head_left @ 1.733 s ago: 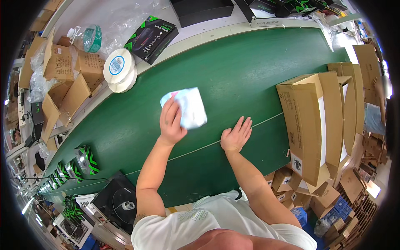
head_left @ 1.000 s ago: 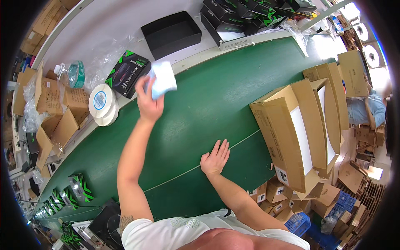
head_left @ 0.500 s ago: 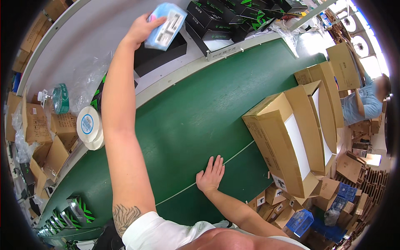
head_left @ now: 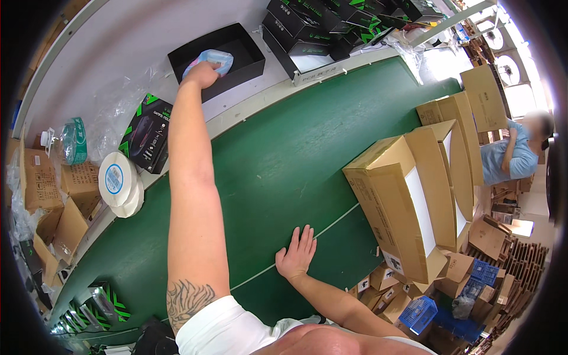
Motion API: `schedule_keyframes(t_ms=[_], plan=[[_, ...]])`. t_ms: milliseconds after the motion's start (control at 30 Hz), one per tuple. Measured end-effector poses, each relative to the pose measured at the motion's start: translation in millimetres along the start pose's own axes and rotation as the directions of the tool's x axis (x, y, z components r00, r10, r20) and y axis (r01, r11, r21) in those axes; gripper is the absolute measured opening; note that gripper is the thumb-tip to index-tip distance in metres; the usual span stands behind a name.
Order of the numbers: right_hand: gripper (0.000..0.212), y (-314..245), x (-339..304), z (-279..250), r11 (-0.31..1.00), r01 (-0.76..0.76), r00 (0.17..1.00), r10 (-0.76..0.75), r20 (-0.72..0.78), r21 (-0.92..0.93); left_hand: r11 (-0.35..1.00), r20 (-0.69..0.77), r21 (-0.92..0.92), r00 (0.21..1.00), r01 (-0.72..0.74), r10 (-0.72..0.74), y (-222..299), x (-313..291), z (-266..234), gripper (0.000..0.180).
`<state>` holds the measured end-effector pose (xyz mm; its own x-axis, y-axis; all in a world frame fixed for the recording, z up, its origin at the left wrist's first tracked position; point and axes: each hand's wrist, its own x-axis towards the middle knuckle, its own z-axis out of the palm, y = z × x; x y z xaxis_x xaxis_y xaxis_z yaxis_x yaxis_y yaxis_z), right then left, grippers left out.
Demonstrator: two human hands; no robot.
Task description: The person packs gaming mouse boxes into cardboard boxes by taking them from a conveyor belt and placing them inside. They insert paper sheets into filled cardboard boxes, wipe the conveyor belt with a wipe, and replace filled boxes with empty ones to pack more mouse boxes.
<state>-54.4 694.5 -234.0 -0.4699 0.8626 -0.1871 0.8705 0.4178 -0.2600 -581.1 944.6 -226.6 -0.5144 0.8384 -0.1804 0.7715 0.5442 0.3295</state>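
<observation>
The left hand (head_left: 203, 74) is stretched far forward, arm at full reach, its fingers closed around a pale blue pouch (head_left: 214, 58). The pouch sits at the fingertips, inside the open black box (head_left: 248, 54), which lies on the white ledge beyond the green table (head_left: 278, 148). Judged from the reach, the box is placed far enough back that the body must lean to get at it.

The right hand (head_left: 294, 254) lies flat on the table, fingers spread and holding nothing, palm down near a thin white line (head_left: 331, 222); it appears to serve as a brace for the lean.

Left of the reaching fingers: a black-and-green carton (head_left: 145, 139) and a white tape roll (head_left: 118, 180). Right of them: a stack of black boxes (head_left: 319, 29).

The table surface is a long green belt-like strip. Open cardboard cartons (head_left: 408, 201) stand at its right edge. Another person in a blue shirt (head_left: 512, 157) sits beyond them. Loose cardboard and crates crowd the floor.
</observation>
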Motion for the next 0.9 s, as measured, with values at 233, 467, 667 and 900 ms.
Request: schedule_keyframes(t_ms=[233, 467, 667, 900], plan=[[0.080, 5, 1, -3, 1.000, -0.008, 1.000, 0.008, 0.003, -0.005, 0.855, 0.213, -0.516, 0.974, 0.051, 0.070, 26, -10, -30, 0.046], [0.079, 1, 1, 0, 1.000, -0.006, 1.000, 0.007, 0.008, -0.029, 0.999, 0.193, 0.030, 0.981, -0.016, 0.010, 53, -34, -14, 0.091], [0.080, 1, -1, -1, 0.999, -0.024, 1.000, 0.024, 0.003, -0.025, 0.986, 0.310, -0.155, 0.951, 0.056, -0.005, 53, -25, -15, 0.098], [0.077, -12, -1, -1, 0.997, -0.044, 0.999, 0.043, 0.024, 0.064, 0.834, -0.670, 0.332, 0.513, -0.440, 0.537, 51, -97, 7, 0.051]])
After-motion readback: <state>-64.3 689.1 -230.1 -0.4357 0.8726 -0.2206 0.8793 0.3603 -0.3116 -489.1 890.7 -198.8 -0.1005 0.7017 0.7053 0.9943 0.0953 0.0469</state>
